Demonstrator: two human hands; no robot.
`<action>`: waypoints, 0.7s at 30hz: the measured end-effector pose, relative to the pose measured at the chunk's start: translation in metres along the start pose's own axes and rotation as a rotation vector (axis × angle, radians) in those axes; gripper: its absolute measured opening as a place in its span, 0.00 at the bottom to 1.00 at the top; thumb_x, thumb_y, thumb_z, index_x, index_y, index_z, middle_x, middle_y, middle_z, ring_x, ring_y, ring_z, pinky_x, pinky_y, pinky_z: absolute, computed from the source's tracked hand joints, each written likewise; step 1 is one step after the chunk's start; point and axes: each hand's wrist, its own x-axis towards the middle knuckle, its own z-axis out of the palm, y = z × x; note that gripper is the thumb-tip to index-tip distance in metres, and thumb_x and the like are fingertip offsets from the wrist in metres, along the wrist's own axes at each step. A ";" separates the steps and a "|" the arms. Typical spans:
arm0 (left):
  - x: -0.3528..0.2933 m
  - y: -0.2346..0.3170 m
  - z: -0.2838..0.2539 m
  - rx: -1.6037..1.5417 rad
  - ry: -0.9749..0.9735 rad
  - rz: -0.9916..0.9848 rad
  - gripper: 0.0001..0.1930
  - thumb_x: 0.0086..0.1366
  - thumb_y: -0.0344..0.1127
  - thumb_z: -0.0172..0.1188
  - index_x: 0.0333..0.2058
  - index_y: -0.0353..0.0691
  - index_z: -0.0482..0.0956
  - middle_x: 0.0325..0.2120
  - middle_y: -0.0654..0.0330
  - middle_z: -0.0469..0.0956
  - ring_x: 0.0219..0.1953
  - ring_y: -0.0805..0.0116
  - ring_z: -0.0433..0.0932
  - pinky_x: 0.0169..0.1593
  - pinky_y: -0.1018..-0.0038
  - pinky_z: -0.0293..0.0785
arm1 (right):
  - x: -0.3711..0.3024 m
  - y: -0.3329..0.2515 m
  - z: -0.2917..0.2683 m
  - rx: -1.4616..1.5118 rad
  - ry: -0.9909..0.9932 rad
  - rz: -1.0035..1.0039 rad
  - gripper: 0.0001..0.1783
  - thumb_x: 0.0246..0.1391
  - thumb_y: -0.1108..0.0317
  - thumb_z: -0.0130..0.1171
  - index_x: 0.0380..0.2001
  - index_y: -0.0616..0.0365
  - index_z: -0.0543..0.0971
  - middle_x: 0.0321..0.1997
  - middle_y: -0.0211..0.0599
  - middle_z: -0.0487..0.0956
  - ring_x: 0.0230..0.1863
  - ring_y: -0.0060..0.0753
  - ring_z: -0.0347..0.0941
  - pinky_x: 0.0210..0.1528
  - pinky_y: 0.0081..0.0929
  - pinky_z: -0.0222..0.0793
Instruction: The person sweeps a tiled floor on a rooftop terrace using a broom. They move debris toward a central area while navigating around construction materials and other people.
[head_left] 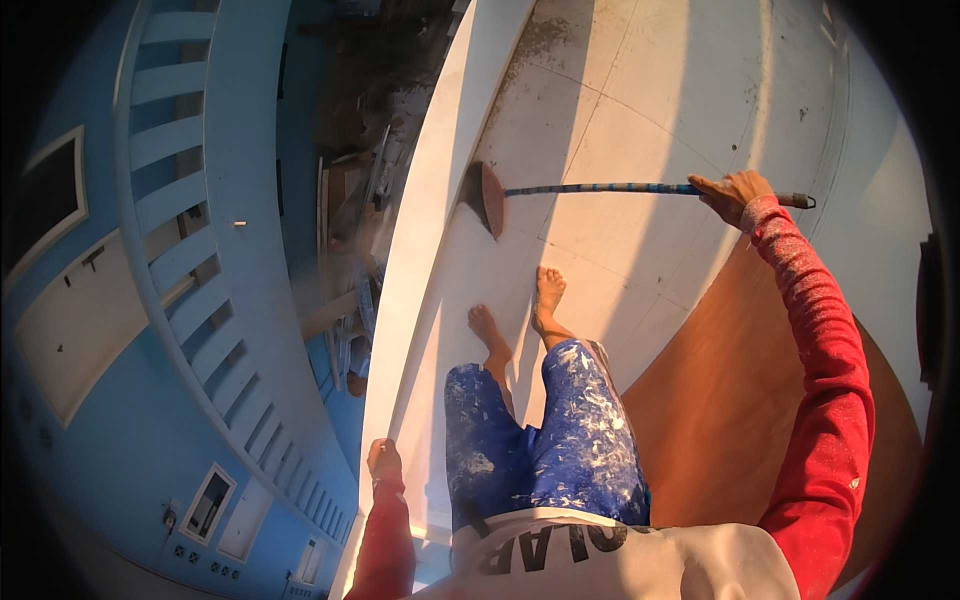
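Note:
My right hand [735,196] is wrapped round the upper part of a long broom handle [610,188], which has blue and dark stripes. The handle lies almost level across the view. At its left end, the reddish-brown broom head [490,200] meets the floor beside the foot of a white parapet wall [425,210]. Lower down, my left hand [384,459] grips the top edge of that wall, its fingers curled and partly hidden.
My bare feet stand on the pale tiled floor [640,110], which has dark dirt specks and shadow bands. A brown wooden door [740,400] is at right. Beyond the parapet, a drop shows clutter below and a blue building [110,400] with a railing.

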 end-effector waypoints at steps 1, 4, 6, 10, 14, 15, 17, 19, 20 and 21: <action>-0.004 -0.020 0.005 0.037 -0.025 0.022 0.15 0.59 0.46 0.51 0.32 0.41 0.79 0.28 0.51 0.81 0.33 0.53 0.80 0.39 0.65 0.74 | -0.018 0.045 0.006 0.026 -0.018 0.170 0.21 0.63 0.50 0.44 0.59 0.28 0.63 0.26 0.40 0.79 0.26 0.46 0.78 0.27 0.39 0.75; -0.001 -0.067 0.033 0.252 -0.110 0.134 0.15 0.55 0.45 0.56 0.26 0.38 0.81 0.25 0.51 0.81 0.30 0.55 0.80 0.38 0.63 0.75 | -0.078 0.134 0.005 0.106 0.151 0.510 0.18 0.65 0.54 0.41 0.57 0.35 0.63 0.34 0.46 0.79 0.35 0.53 0.77 0.35 0.45 0.73; 0.009 -0.079 0.055 0.247 -0.320 0.155 0.16 0.55 0.43 0.54 0.25 0.34 0.80 0.21 0.50 0.80 0.25 0.57 0.80 0.33 0.63 0.74 | -0.128 0.149 -0.014 0.117 0.175 0.680 0.18 0.65 0.57 0.41 0.57 0.39 0.63 0.33 0.48 0.79 0.34 0.55 0.76 0.35 0.47 0.71; 0.035 -0.046 0.090 0.271 -0.361 0.385 0.18 0.55 0.45 0.52 0.23 0.34 0.79 0.18 0.51 0.78 0.22 0.58 0.78 0.32 0.64 0.73 | -0.216 0.097 -0.068 0.214 0.234 0.551 0.16 0.63 0.58 0.45 0.52 0.40 0.71 0.30 0.46 0.79 0.36 0.55 0.75 0.36 0.47 0.70; 0.054 0.032 0.077 -0.025 -0.181 0.311 0.17 0.56 0.45 0.52 0.25 0.35 0.78 0.20 0.49 0.77 0.25 0.55 0.78 0.33 0.64 0.72 | -0.206 0.012 -0.090 0.262 -0.045 0.286 0.16 0.61 0.54 0.48 0.52 0.36 0.73 0.26 0.39 0.80 0.29 0.49 0.76 0.32 0.42 0.70; 0.058 0.050 0.067 -0.102 -0.215 0.173 0.16 0.56 0.45 0.52 0.26 0.36 0.78 0.19 0.50 0.77 0.25 0.55 0.77 0.33 0.65 0.72 | -0.188 -0.008 -0.088 0.263 -0.048 0.152 0.16 0.61 0.53 0.48 0.51 0.34 0.73 0.25 0.38 0.80 0.26 0.47 0.76 0.29 0.40 0.71; 0.049 0.071 0.038 -0.042 -0.311 0.116 0.23 0.63 0.53 0.44 0.36 0.40 0.80 0.37 0.45 0.79 0.42 0.43 0.77 0.46 0.58 0.72 | -0.142 -0.036 -0.083 0.185 -0.146 -0.009 0.15 0.62 0.50 0.46 0.49 0.33 0.73 0.22 0.34 0.79 0.21 0.42 0.76 0.24 0.37 0.70; 0.040 0.073 0.011 0.043 -0.276 0.096 0.24 0.62 0.54 0.44 0.37 0.40 0.79 0.37 0.45 0.79 0.41 0.42 0.77 0.46 0.58 0.73 | -0.089 -0.049 -0.076 0.104 -0.215 -0.078 0.15 0.62 0.48 0.45 0.49 0.33 0.72 0.21 0.32 0.79 0.21 0.38 0.77 0.21 0.36 0.70; 0.037 0.067 -0.003 -0.002 -0.265 0.114 0.24 0.61 0.55 0.45 0.35 0.40 0.79 0.35 0.45 0.80 0.40 0.41 0.77 0.46 0.56 0.72 | -0.065 -0.046 -0.074 0.096 -0.210 -0.089 0.16 0.62 0.47 0.45 0.49 0.34 0.71 0.21 0.32 0.78 0.22 0.39 0.77 0.21 0.36 0.70; 0.036 0.062 -0.011 -0.002 -0.279 0.025 0.19 0.60 0.50 0.50 0.32 0.39 0.79 0.33 0.46 0.80 0.38 0.42 0.78 0.43 0.56 0.74 | -0.040 -0.036 -0.075 0.082 -0.210 -0.092 0.16 0.62 0.47 0.45 0.50 0.35 0.70 0.21 0.31 0.78 0.22 0.39 0.77 0.21 0.36 0.71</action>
